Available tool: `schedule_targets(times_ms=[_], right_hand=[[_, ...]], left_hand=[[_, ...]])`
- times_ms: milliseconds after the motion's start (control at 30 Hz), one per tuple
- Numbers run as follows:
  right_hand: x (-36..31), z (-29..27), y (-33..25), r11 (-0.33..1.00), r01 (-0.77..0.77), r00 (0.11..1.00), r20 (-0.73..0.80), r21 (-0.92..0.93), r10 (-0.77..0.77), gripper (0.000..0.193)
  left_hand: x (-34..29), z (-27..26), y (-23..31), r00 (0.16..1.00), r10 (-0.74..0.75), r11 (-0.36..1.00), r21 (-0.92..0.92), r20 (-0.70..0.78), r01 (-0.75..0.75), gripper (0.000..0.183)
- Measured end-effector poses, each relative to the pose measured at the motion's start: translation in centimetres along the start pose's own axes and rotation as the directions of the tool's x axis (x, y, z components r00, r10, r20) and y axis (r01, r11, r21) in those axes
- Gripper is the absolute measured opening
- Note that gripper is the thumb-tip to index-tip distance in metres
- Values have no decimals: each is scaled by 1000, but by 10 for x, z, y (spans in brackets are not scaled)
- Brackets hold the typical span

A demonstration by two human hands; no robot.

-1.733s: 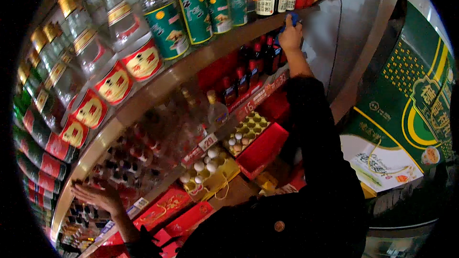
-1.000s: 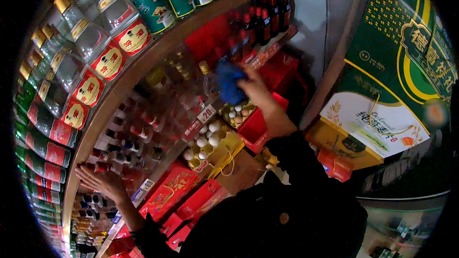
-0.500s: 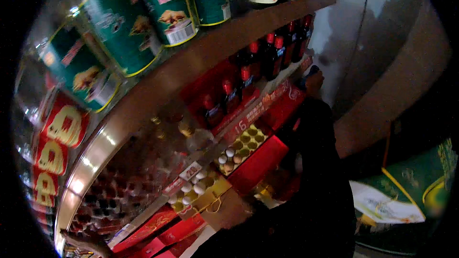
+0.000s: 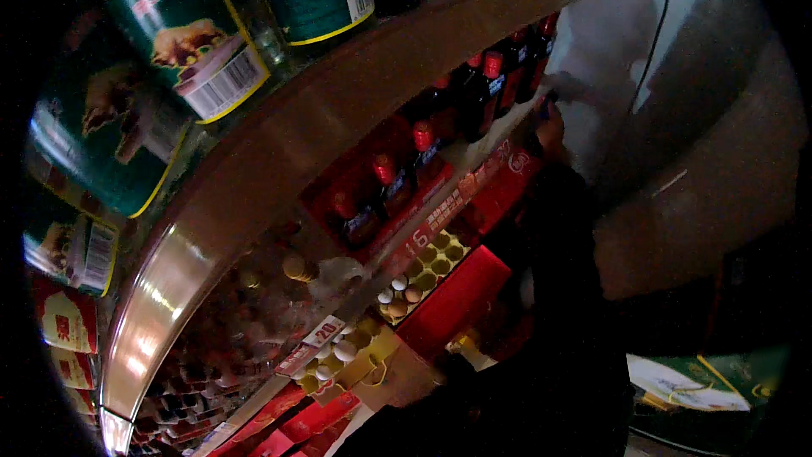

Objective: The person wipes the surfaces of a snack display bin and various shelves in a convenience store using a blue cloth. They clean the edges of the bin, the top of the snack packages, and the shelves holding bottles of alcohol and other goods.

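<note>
My right arm in a dark sleeve reaches up to the far end of the lower shelf [image 4: 406, 241]. There my right hand [image 4: 551, 134] is closed around a small dark object [image 4: 548, 103], too dim to name, near the wall. Dark bottles with red caps [image 4: 492, 72] stand in a row on that shelf just left of the hand; several others sit in a red carton [image 4: 317, 195]. My left hand is not in view.
Green tins [image 4: 203, 42] line the upper shelf, whose curved metal edge [image 4: 156, 305] runs above the bottles. Below are egg trays [image 4: 440, 258] with several eggs, a red box [image 4: 457, 300] and a paper bag [image 4: 406, 377]. A cable [image 4: 660, 42] hangs on the wall.
My view has shifted, bringing the green tins closer on the left. My left hand, at the lower left before, has gone out of view. The right hand stays at the shelf's far end.
</note>
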State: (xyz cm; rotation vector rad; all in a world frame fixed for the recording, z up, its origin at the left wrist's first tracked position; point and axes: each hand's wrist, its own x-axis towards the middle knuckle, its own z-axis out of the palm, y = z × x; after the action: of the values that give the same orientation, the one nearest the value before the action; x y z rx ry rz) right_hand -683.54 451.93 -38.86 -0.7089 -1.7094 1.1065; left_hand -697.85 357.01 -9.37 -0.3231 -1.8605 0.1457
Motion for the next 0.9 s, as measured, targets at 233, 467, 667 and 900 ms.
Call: schedule_targets(times_ms=[233,467,667,900], right_hand=[[-90,50,-95,777,-67,996,-86,-626,16,43],[-124,78,-57,776,-41,989,-138,-629,-59,48],[-159,89,-84,798,-103,991,-132,-594,29,55],[-190,113,-101,636,-96,995,-55,-765,85,60]], left_hand=[[-2,-9,-8,1000,-29,999,-20,7,29,94],[-29,10,-50,998,-42,991,-126,-46,36,85],[-26,16,-66,994,106,992,65,-36,-104,73],[-28,7,-57,997,73,996,42,-25,-72,74]])
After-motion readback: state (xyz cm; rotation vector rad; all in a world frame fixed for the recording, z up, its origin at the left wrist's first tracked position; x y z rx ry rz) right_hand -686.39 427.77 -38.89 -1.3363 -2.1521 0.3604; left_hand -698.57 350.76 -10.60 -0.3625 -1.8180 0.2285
